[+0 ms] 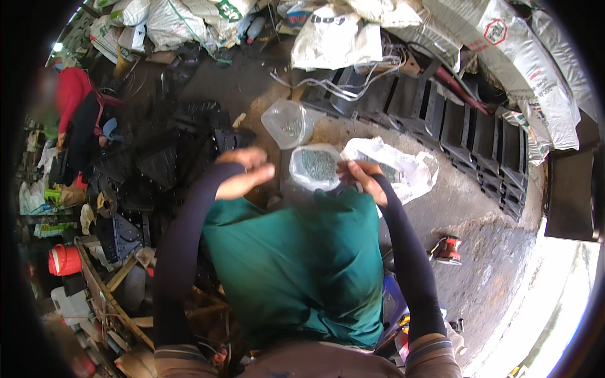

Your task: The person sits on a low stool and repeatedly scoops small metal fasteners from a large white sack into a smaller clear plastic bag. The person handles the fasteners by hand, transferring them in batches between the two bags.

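In front of my knees, a clear plastic bag [304,181] stands with its mouth wide, full of small grey-green pieces [318,165] too fine to name. My right hand [367,179] is at this bag's right rim, fingertips drawn together; what they pinch, if anything, is hidden. To the left of the bag my left hand [244,174] hovers apart from it, fingers stretched out and holding nothing. Just beyond lies another clear plastic bag [287,123] with a few small bits inside. On the right, a crumpled white bag [416,170] lies partly spread, grey contents showing within.
Black plastic trays [441,120] form a row at the right, below stuffed white sacks [504,57]. Dark plastic parts [151,167] are heaped at left. A person in red [74,94] bends there. A red power tool [449,250] sits on the floor at right, a red bucket [65,259] far left.
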A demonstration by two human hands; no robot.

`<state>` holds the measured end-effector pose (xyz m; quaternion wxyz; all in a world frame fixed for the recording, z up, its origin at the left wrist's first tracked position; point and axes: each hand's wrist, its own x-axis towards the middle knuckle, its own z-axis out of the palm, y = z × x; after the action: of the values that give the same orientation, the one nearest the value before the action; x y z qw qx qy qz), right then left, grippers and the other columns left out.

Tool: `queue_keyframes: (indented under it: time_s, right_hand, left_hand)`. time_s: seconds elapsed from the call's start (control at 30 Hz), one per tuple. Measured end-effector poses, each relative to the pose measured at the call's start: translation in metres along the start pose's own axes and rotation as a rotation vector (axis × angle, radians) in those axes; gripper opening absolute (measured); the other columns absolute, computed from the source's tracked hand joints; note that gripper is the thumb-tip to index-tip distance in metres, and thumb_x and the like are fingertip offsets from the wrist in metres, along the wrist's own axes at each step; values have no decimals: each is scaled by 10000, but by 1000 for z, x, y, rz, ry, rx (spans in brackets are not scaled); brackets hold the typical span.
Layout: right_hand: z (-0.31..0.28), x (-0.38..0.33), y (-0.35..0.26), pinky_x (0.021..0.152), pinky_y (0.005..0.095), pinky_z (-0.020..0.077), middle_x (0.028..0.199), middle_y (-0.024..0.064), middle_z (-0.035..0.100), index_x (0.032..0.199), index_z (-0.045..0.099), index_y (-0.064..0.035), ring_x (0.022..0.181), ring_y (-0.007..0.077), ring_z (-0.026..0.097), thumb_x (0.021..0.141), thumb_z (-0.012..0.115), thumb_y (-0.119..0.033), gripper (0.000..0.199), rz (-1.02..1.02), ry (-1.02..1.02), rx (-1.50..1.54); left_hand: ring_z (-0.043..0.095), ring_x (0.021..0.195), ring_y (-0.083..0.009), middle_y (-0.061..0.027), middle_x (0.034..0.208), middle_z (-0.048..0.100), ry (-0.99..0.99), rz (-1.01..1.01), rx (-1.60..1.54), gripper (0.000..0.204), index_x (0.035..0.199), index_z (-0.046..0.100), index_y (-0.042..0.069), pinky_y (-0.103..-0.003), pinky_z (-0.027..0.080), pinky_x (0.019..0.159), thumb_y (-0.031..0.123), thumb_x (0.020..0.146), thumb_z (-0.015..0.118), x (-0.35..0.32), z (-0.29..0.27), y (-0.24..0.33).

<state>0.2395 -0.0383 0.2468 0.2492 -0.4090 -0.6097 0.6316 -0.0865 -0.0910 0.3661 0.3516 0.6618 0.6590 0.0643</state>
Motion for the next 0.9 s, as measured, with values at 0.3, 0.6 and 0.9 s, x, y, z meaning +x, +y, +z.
queue_keyframes:
  time_s: [0.3,0.6,0.9]
  right_hand:
    - [-39,-61,-23,882,361,506,1021,168,683,1180,593,60,953,240,659,1019,375,-456,584,65,61,90]
    - [-55,-107,-43,684,297,509,898,143,675,1139,588,61,761,200,641,985,492,-455,547,-40,296,149]
    - [-76,-115,-48,686,314,498,885,157,654,1138,577,78,753,210,637,960,505,-523,631,-42,232,104]
  left_hand:
    - [617,796,-217,-85,848,630,507,343,-255,219,852,594,40,-326,483,756,158,773,762,-87,30,-49]
    - [584,735,-297,-123,788,578,668,155,-143,179,874,538,50,-402,458,672,176,863,665,-79,57,-31]
    - [580,744,-345,-124,767,578,952,237,-111,183,854,540,64,-445,447,668,186,853,676,-74,66,-13]
